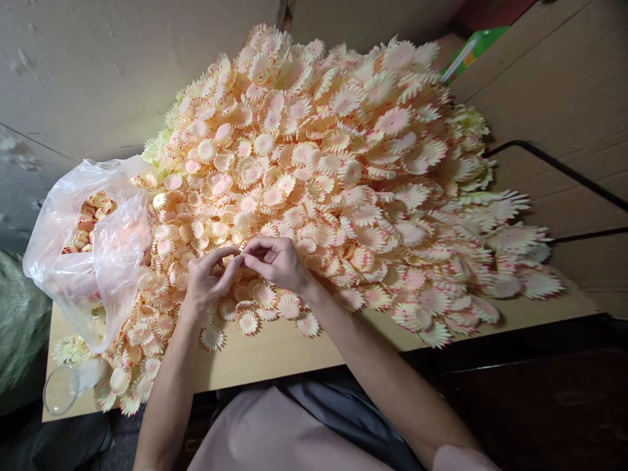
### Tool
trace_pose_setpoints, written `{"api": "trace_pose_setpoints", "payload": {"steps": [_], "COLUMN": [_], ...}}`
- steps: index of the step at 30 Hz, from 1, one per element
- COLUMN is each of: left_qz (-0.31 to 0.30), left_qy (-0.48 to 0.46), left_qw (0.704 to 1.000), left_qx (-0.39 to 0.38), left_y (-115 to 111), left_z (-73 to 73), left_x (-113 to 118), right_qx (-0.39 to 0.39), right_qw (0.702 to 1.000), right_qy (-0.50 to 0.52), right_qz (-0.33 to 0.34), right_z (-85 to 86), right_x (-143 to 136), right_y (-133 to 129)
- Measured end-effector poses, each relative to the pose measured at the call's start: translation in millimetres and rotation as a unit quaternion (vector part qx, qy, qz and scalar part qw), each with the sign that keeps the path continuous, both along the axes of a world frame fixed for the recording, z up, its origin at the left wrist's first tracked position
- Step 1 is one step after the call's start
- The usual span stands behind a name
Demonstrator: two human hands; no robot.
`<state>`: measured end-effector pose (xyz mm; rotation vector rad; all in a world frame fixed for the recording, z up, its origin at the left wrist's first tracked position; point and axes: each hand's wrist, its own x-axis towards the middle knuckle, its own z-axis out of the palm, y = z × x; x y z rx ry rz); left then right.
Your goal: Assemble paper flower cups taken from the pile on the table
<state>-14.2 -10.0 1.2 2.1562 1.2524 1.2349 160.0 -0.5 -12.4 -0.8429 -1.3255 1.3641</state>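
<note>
At the centre of the frame, the left hand [209,280] and the right hand [277,263] are meeting fingertip to fingertip over the near edge of a huge pile of fabric flower petals [343,170]. Both hands are pinching together around something small between their fingertips; what it is cannot be told, since the fingers are hiding it. The pile, cream and peach with pink-tipped fringes, is covering most of the wooden desk [275,356] and is reaching toward the upper middle of the frame. Loose petals are lying on the desk just below the hands. At the left of the frame a clear plastic bag [98,242] is sitting open against the pile, with more petals showing inside it. In the lower left corner a small clear round container [61,390] is lying near the desk's edge. A green box [473,49] is showing at the upper right.
</note>
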Motion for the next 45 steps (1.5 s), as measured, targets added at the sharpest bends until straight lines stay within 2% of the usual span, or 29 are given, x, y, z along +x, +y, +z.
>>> {"api": "trace_pose_setpoints", "payload": {"steps": [3, 6, 9, 13, 18, 24, 28, 32, 37, 45], "left_qz": [0.004, 0.003, 0.002, -0.01, -0.022, 0.036, 0.025, -0.001, 0.016, 0.04], "left_qy": [0.079, 0.164, 0.212, 0.229, 0.21, 0.08, 0.048, 0.016, -0.039, -0.086], "left_qw": [0.992, 0.971, 0.955, 0.951, 0.96, 0.989, 0.996, 1.0, 0.994, 0.986], "left_qx": [0.1, 0.175, 0.207, 0.209, 0.184, 0.123, 0.069, 0.016, -0.097, -0.138], "left_y": [2.2, 4.1, 4.9, 3.7, 2.9, 4.7, 2.4, -0.4, -2.9, -2.7], "left_z": [-5.4, -9.1, -8.2, -3.9, -5.2, -9.0, -5.3, -1.1, 6.1, 7.3], "left_x": [-2.0, -2.5, -1.4, 0.9, 1.6, -3.1, -1.9, 0.6, 3.7, 7.3], "right_qx": [0.012, 0.023, 0.026, 0.016, 0.0, 0.009, -0.003, 0.0, 0.012, 0.017], "right_qw": [1.0, 0.999, 0.998, 0.998, 0.999, 0.999, 1.0, 1.0, 0.999, 0.999], "right_qy": [-0.027, -0.045, -0.056, -0.054, -0.047, -0.033, -0.015, -0.013, -0.029, -0.029], "right_qz": [-0.008, -0.017, -0.022, -0.02, -0.025, -0.019, -0.02, -0.014, -0.018, -0.009], "right_z": [-1.6, -1.1, 1.0, 2.2, 3.0, 10.5, 10.3, 7.1, 7.8, 8.9], "right_x": [-0.4, -0.7, -0.8, -1.1, -0.2, 1.5, 0.7, 1.1, 2.1, 3.1], "right_y": [0.6, 1.1, 1.3, 1.6, 1.9, -0.1, 0.3, 1.2, 1.8, 1.2]}}
